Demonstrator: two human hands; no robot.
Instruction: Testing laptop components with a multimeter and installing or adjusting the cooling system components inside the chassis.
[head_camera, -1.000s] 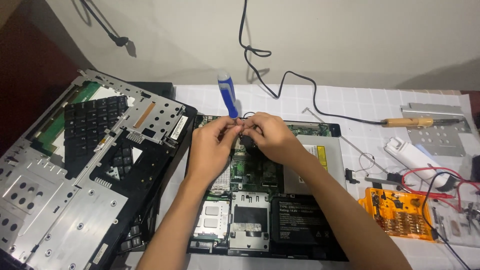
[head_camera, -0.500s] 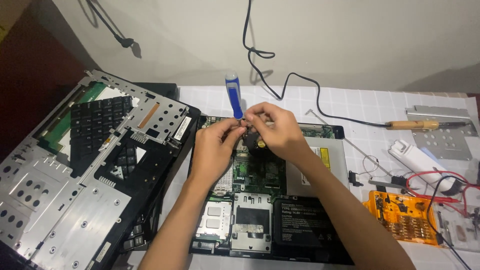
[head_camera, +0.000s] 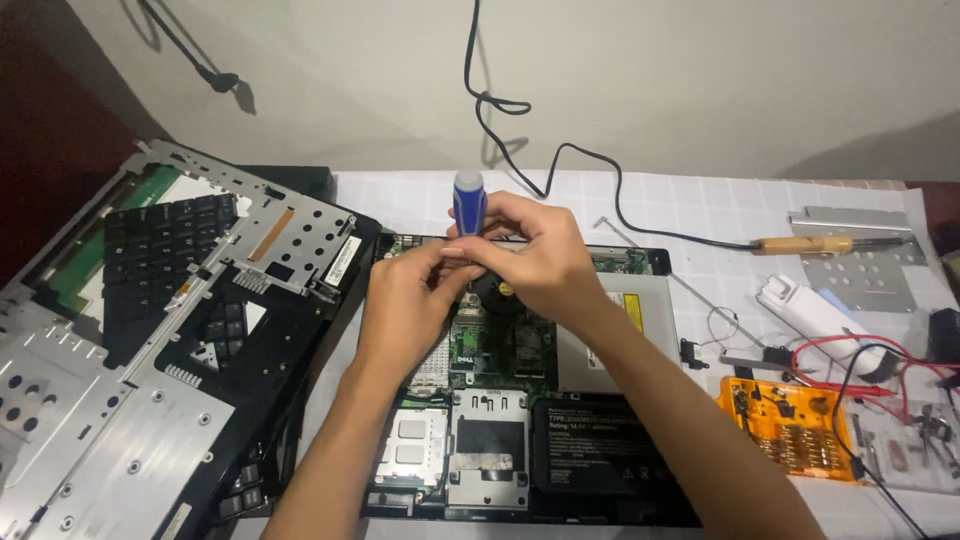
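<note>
Blue screwdriver (head_camera: 469, 201): gripped upright by both hands, left hand (head_camera: 405, 305), right hand (head_camera: 535, 262).
Risk: tip may slip onto the laptop board (head_camera: 500, 345) beneath them.

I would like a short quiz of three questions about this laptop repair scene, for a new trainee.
1. True or false: the blue-handled screwdriver stands nearly upright over the opened laptop base.
2. Which hand closes around the screwdriver shaft from the side of the orange bit case? A) left hand B) right hand
3. Fill in: the wooden-handled soldering iron lies on the table's ______ side, apart from both hands.

Key:
1. True.
2. B: the right hand; the left hand meets it from the side of the removed keyboard cover.
3. Right.
</note>
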